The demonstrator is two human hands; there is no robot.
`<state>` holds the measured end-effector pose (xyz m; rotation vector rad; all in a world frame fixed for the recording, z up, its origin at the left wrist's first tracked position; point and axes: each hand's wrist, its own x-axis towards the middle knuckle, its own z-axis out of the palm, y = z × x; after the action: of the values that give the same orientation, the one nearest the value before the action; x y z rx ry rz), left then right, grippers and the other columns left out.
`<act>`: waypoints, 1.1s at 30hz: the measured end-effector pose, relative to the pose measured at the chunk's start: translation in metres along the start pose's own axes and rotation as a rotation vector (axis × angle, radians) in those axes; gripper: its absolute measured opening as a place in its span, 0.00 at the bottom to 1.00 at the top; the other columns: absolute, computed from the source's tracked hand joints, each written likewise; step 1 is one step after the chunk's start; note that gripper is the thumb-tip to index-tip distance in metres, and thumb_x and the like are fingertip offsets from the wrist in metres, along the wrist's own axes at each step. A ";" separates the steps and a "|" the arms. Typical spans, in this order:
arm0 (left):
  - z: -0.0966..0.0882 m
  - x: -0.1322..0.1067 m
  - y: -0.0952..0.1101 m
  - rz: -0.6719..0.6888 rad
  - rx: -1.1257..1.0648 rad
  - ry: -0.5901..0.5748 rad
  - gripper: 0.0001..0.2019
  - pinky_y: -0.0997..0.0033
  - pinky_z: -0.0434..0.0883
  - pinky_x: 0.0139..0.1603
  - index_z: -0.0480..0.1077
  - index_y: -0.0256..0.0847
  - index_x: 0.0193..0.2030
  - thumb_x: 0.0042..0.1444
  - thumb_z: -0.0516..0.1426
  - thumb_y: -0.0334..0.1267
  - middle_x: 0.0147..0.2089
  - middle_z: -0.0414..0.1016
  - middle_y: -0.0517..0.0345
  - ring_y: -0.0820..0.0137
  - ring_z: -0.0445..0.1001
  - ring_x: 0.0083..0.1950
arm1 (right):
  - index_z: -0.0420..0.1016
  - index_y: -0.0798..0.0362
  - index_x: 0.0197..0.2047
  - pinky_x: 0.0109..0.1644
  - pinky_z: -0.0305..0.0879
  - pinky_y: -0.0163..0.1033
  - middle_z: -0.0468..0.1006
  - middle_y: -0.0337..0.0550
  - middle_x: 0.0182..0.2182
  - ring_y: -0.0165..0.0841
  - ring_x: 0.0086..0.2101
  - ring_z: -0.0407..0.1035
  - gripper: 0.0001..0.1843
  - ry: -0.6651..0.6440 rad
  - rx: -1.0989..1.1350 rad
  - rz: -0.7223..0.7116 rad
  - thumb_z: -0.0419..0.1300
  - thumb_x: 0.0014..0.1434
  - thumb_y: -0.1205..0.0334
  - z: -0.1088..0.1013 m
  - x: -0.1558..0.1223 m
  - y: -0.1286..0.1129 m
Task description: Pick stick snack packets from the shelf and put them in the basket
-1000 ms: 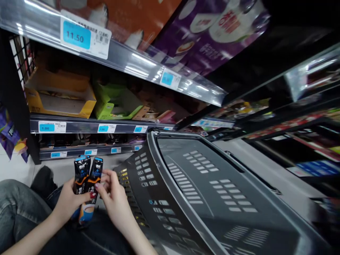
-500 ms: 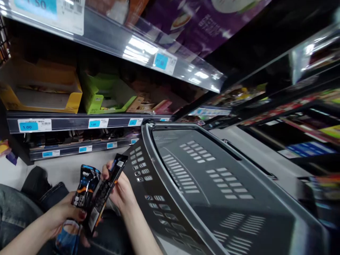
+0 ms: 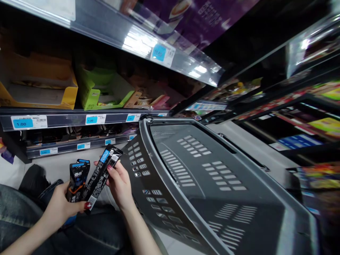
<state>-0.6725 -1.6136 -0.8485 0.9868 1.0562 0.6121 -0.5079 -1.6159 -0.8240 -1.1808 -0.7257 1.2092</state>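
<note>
In my left hand (image 3: 60, 203) are black snack packets (image 3: 78, 177) with blue and orange print, bunched upright above my lap. My right hand (image 3: 120, 184) pinches the upper end of a slim black snack packet (image 3: 100, 177) with a blue strip and a barcode. That packet slants up to the right, and its lower end lies by my left thumb. How many packets the left hand grips is partly hidden. Just right of my right hand stands a grey plastic shopping basket (image 3: 195, 198) with slotted walls.
Shelves rise in front, holding a yellow carton (image 3: 69, 97), a green carton (image 3: 91, 95) and price labels (image 3: 29, 122). A lower shelf (image 3: 66, 147) sits near the floor. An upper shelf edge (image 3: 106, 32) juts overhead. More stocked shelves (image 3: 300, 132) stand at right.
The slim packet has turned so its barcode and blue strip face me more. My right thumb now lies across it. Both hands have shifted slightly, and the view has moved a little.
</note>
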 end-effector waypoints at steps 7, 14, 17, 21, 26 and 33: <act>-0.004 0.003 0.004 -0.008 -0.030 0.029 0.14 0.74 0.69 0.22 0.71 0.35 0.29 0.30 0.66 0.30 0.20 0.74 0.64 0.72 0.70 0.19 | 0.71 0.53 0.43 0.18 0.54 0.27 0.78 0.40 0.29 0.25 0.20 0.63 0.21 0.020 -0.040 -0.010 0.66 0.45 0.57 -0.003 -0.004 -0.010; -0.031 0.003 0.036 0.032 -0.339 0.250 0.22 0.78 0.73 0.28 0.72 0.37 0.37 0.29 0.68 0.31 0.28 0.80 0.57 0.67 0.77 0.28 | 0.75 0.56 0.29 0.18 0.61 0.31 0.75 0.39 0.22 0.27 0.17 0.64 0.13 0.123 0.165 -0.068 0.65 0.46 0.55 0.004 -0.006 -0.016; -0.035 0.000 0.039 0.075 -0.437 0.300 0.26 0.77 0.74 0.30 0.70 0.39 0.43 0.32 0.67 0.34 0.28 0.79 0.59 0.66 0.78 0.31 | 0.74 0.55 0.28 0.18 0.62 0.30 0.75 0.36 0.23 0.26 0.18 0.65 0.10 0.228 0.261 -0.109 0.66 0.46 0.57 0.015 -0.011 -0.010; -0.038 0.000 0.034 0.138 -0.486 0.287 0.32 0.77 0.70 0.19 0.66 0.40 0.49 0.33 0.67 0.36 0.23 0.75 0.62 0.70 0.72 0.20 | 0.73 0.52 0.29 0.21 0.65 0.31 0.75 0.34 0.23 0.26 0.20 0.66 0.09 0.263 0.330 -0.149 0.67 0.46 0.59 0.026 -0.018 -0.002; -0.047 0.000 0.038 0.204 -0.454 0.419 0.27 0.77 0.70 0.17 0.68 0.42 0.43 0.32 0.68 0.33 0.21 0.74 0.64 0.71 0.71 0.18 | 0.75 0.55 0.28 0.28 0.69 0.38 0.75 0.39 0.20 0.30 0.20 0.68 0.10 -0.002 0.196 -0.103 0.63 0.51 0.56 0.017 -0.020 -0.011; -0.053 -0.005 0.054 0.300 -0.455 0.375 0.20 0.76 0.70 0.17 0.68 0.42 0.35 0.32 0.66 0.29 0.20 0.73 0.67 0.72 0.71 0.18 | 0.78 0.55 0.29 0.30 0.68 0.40 0.76 0.41 0.20 0.34 0.22 0.69 0.09 -0.075 0.003 -0.135 0.62 0.52 0.57 0.007 -0.020 -0.027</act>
<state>-0.7210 -1.5739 -0.8064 0.6425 1.0332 1.2612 -0.5115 -1.6312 -0.7937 -1.0708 -0.8468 1.1457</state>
